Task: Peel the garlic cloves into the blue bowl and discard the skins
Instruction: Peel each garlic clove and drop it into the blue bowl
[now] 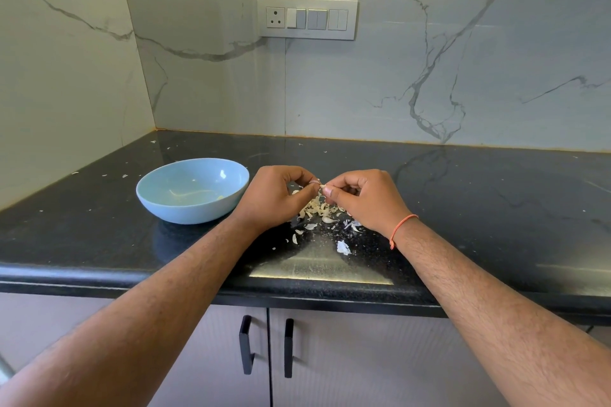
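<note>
head view: garlic clove [321, 187] pinched between left hand [276, 196] and right hand [362, 196]

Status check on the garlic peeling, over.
Left hand and right hand pinch one clove. Skins piled beneath. Bowl at left, unobstructed.

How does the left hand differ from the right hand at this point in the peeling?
The left hand sits next to the blue bowl; the right hand is farther from it. The right wrist wears an orange thread; the left wrist is bare. Shared: both have curled fingers pinching the same garlic clove above the pile of skins.
</note>
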Tool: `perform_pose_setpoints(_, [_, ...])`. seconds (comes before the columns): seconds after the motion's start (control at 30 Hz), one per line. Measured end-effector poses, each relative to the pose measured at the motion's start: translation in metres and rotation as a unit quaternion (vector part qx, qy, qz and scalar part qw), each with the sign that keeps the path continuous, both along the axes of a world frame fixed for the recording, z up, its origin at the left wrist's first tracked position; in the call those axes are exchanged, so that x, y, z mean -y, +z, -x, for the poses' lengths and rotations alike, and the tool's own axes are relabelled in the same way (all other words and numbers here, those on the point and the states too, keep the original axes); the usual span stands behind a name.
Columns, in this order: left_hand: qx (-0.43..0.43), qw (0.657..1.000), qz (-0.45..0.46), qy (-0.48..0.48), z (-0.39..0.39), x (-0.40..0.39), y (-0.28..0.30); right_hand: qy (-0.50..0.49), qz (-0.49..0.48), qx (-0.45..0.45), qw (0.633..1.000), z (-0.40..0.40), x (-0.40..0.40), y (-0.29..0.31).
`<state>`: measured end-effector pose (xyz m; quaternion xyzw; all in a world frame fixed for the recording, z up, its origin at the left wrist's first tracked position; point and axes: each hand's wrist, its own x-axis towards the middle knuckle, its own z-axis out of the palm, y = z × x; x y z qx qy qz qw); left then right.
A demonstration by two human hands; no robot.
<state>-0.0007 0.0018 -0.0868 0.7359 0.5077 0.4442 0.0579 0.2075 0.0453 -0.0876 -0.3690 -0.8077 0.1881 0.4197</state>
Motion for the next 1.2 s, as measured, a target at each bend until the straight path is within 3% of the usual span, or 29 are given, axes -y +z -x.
perform_pose_setpoints(0.37, [0.012, 1.000, 0.000, 0.028, -0.004, 0.004, 0.003, 0.018, -0.013, 0.019, 1.000, 0.001, 0.000, -0.001])
perform_pose_setpoints(0.77, [0.182, 0.977, 0.113, 0.021, -0.001, -0.005, 0.001, 0.070, 0.026, -0.057, 0.996, -0.001, -0.006, -0.003])
perform_pose_setpoints(0.9, [0.160, 0.983, 0.087, -0.009, -0.003, -0.004, -0.001, 0.045, 0.035, -0.082, 0.995, -0.003, -0.010, -0.004])
perform_pose_setpoints(1.2, [0.111, 0.992, 0.041, 0.035, -0.001, -0.006, -0.004, 0.014, 0.029, -0.095, 0.995, -0.004, -0.012, -0.004])
